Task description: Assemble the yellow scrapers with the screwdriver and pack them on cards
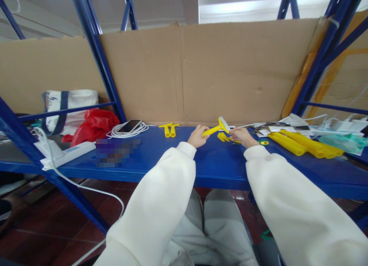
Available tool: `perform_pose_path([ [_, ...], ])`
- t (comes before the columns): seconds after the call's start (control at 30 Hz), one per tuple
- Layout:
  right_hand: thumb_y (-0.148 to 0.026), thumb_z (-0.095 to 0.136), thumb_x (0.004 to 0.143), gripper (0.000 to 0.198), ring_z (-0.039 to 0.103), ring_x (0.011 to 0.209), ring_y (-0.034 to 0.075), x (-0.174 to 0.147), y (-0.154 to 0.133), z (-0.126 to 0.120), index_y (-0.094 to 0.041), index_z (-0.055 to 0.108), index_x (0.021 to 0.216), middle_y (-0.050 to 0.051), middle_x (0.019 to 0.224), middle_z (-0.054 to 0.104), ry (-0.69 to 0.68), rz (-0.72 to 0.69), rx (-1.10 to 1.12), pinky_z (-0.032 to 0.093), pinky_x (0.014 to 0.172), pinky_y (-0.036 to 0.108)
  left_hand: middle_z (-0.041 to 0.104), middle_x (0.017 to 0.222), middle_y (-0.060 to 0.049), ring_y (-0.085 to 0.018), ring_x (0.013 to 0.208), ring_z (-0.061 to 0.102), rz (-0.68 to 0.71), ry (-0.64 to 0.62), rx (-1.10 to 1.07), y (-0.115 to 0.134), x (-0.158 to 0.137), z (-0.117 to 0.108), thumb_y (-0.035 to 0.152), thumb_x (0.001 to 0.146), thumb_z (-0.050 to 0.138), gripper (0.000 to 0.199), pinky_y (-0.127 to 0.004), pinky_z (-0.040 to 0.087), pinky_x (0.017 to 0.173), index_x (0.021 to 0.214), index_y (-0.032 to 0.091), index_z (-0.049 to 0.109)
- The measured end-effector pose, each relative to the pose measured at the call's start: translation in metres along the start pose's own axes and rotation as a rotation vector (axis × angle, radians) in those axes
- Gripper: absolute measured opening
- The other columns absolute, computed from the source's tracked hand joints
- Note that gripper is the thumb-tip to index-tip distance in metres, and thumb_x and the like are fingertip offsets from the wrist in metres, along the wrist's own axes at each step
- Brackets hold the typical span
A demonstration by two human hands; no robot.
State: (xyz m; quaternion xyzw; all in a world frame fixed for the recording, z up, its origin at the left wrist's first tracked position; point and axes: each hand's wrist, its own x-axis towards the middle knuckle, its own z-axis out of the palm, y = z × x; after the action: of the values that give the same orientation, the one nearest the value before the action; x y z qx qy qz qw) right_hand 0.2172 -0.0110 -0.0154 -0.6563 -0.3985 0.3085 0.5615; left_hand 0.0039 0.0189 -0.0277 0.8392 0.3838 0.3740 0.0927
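My left hand [197, 136] is closed round the handle of a yellow scraper [212, 131], whose wide head with a pale strip along its edge points up and to the right. At the lower corner of that head, my right hand [243, 137] pinches with its fingertips; whether a small part is also between them is too small to tell. Several small yellow pieces [222, 137] lie on the blue bench [221, 162] just below the head. Beside my right wrist is a small yellow and green item [263, 142]. Two yellow T-shaped scrapers [170, 131] lie left of my left hand.
Several long yellow tubes [290, 144] lie on the right, before papers and a green plastic bag [345, 143]. Leftward are a phone [130, 126] on a coiled white cable, a red bag [96, 124] and a white power strip [75, 152]. Cardboard [230, 74] walls the back between blue posts.
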Motion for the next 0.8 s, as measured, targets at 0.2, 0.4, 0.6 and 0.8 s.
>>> perform_pose_path([
  [0.2, -0.006, 0.059, 0.087, 0.022, 0.052, 0.044, 0.007, -0.0021, -0.0043, 0.0021, -0.015, 0.055, 0.068, -0.001, 0.052, 0.055, -0.050, 0.079, 0.023, 0.044, 0.045, 0.017, 0.061, 0.107, -0.005, -0.021, 0.101, 0.063, 0.035, 0.017, -0.016, -0.0027, 0.0011, 0.0001, 0.014, 0.081, 0.064, 0.027, -0.037, 0.050, 0.097, 0.108, 0.021, 0.065],
  [0.4, -0.007, 0.056, 0.090, 0.019, 0.051, 0.041, 0.007, -0.0035, -0.0066, 0.0021, -0.014, 0.056, 0.073, -0.001, 0.051, 0.055, -0.061, 0.112, 0.046, 0.044, 0.042, 0.016, 0.061, 0.108, -0.007, -0.021, 0.102, 0.063, 0.015, 0.018, -0.014, -0.0020, 0.0006, 0.0004, 0.014, 0.081, 0.064, 0.028, -0.036, 0.050, 0.096, 0.109, 0.019, 0.065],
  [0.6, -0.012, 0.058, 0.092, 0.012, 0.052, 0.041, 0.007, -0.0011, -0.0066, 0.0030, -0.013, 0.057, 0.080, -0.002, 0.052, 0.056, -0.078, 0.137, 0.083, 0.044, 0.042, 0.016, 0.062, 0.106, -0.005, -0.021, 0.101, 0.063, 0.029, 0.007, -0.029, 0.0002, 0.0001, 0.0000, 0.015, 0.081, 0.064, 0.027, -0.036, 0.051, 0.095, 0.107, 0.020, 0.067],
  [0.8, -0.015, 0.061, 0.090, 0.012, 0.053, 0.044, 0.008, 0.0013, -0.0048, 0.0012, -0.017, 0.057, 0.078, -0.001, 0.056, 0.059, -0.091, 0.119, 0.110, 0.046, 0.046, 0.017, 0.064, 0.106, -0.005, -0.020, 0.105, 0.060, 0.069, -0.036, 0.006, 0.0005, 0.0010, 0.0001, 0.018, 0.083, 0.062, 0.027, -0.036, 0.049, 0.098, 0.109, 0.021, 0.067],
])
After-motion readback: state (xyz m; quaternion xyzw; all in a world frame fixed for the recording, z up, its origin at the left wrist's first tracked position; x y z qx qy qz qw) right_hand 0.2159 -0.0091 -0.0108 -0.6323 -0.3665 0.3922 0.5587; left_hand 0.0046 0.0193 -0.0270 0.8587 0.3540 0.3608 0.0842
